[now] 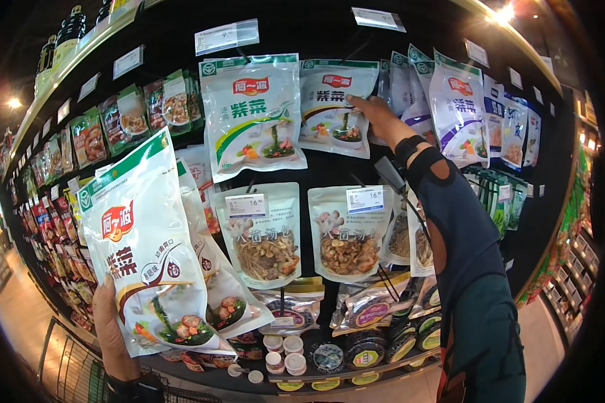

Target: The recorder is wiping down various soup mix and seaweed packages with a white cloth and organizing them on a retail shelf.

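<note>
At the lower left my left hand (110, 322) is closed around the edge of white plastic food packets; the front packet (151, 252) has a green top band and soup pictured on it. Another similar packet (222, 282) lies just behind it. My right hand (375, 113) reaches to a hanging white packet (335, 108) with a brown stripe, its thumb or finger on the front and the other fingers hidden behind the packet's right edge. Beside that hangs a packet with a green stripe (254, 118). To the right of my right hand hang packets with purple stripes (461, 108).
Clear pouches of dried mushrooms (262, 242) hang below, over round dark packages (365, 352) and small tubs (295, 362). Price tags (227, 36) stick out on hooks. A wire shopping cart (70, 370) stands at lower left. Dark bottles (70, 30) stand on the top shelf.
</note>
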Demonstrator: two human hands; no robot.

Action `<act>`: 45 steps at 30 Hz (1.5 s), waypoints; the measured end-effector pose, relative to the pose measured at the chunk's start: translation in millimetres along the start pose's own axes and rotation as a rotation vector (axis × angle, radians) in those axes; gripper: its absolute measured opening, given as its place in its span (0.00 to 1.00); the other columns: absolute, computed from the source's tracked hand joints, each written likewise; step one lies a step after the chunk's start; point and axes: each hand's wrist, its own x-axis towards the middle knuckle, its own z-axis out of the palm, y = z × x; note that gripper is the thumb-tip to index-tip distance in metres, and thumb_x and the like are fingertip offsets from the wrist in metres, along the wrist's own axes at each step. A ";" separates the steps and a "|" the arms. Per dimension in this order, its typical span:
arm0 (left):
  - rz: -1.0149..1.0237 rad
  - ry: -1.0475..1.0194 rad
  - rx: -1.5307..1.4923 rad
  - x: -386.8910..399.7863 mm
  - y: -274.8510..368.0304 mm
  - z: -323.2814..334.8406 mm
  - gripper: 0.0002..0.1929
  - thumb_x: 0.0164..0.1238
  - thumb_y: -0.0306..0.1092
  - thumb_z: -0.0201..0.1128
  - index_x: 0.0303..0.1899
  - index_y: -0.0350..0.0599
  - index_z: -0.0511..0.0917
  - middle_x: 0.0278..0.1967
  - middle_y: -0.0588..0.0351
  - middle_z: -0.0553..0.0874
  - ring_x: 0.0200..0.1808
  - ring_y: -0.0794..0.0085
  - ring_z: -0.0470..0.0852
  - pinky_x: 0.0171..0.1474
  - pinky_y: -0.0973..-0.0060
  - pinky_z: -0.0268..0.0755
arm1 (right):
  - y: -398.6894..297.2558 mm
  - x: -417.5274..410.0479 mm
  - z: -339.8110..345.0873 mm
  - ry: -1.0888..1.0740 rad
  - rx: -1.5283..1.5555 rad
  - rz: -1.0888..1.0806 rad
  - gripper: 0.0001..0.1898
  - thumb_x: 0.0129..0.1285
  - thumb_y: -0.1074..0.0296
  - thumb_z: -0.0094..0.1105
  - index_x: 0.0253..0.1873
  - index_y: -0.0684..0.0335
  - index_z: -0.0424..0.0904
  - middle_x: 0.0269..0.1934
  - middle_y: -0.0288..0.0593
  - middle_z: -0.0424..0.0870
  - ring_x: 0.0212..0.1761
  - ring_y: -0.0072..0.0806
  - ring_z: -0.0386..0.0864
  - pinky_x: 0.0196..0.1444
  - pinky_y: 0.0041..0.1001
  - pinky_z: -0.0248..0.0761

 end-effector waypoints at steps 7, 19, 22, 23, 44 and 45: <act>0.007 -0.014 0.028 3.3 -5.4 2.2 0.20 0.81 0.42 0.54 0.58 0.33 0.76 0.49 0.47 0.88 0.46 0.67 0.90 0.50 0.70 0.84 | -33.1 -23.4 -11.5 -0.046 0.180 -0.134 0.19 0.67 0.64 0.67 0.54 0.73 0.78 0.48 0.52 0.86 0.45 0.38 0.85 0.49 0.34 0.78; -0.089 -0.123 -0.114 11.4 -31.1 -2.4 0.23 0.81 0.45 0.54 0.65 0.35 0.72 0.55 0.44 0.86 0.52 0.59 0.88 0.56 0.61 0.83 | -107.6 -106.3 -75.1 -0.215 0.168 -0.163 0.17 0.67 0.61 0.67 0.48 0.72 0.83 0.43 0.47 0.88 0.42 0.28 0.88 0.48 0.23 0.79; -0.103 -0.132 -0.123 11.8 -36.1 -5.7 0.23 0.81 0.44 0.54 0.65 0.35 0.72 0.55 0.44 0.86 0.52 0.59 0.88 0.57 0.60 0.83 | -116.1 -129.5 -82.2 -0.201 0.123 -0.212 0.16 0.68 0.60 0.67 0.48 0.69 0.82 0.41 0.45 0.88 0.41 0.24 0.88 0.46 0.21 0.80; -0.117 -0.147 -0.113 11.4 -36.8 -6.2 0.23 0.81 0.44 0.53 0.65 0.35 0.72 0.55 0.44 0.86 0.53 0.59 0.88 0.57 0.60 0.82 | -118.6 -135.7 -81.6 -0.200 0.121 -0.211 0.16 0.68 0.60 0.67 0.48 0.69 0.82 0.41 0.45 0.88 0.41 0.24 0.88 0.46 0.21 0.80; -0.208 -0.031 -0.125 -17.5 -32.4 -33.1 0.23 0.83 0.44 0.49 0.65 0.34 0.72 0.56 0.44 0.85 0.54 0.59 0.87 0.59 0.62 0.80 | -93.0 -242.2 -94.3 -0.108 0.209 -0.169 0.14 0.70 0.61 0.65 0.51 0.65 0.85 0.46 0.38 0.87 0.52 0.23 0.82 0.59 0.22 0.71; -0.200 -0.005 -0.118 -19.3 -33.5 -45.5 0.23 0.82 0.43 0.50 0.63 0.31 0.73 0.55 0.43 0.85 0.53 0.59 0.87 0.59 0.62 0.80 | -94.3 -265.1 -87.3 -0.046 0.185 -0.157 0.15 0.71 0.61 0.63 0.53 0.65 0.85 0.48 0.38 0.87 0.54 0.23 0.82 0.61 0.23 0.70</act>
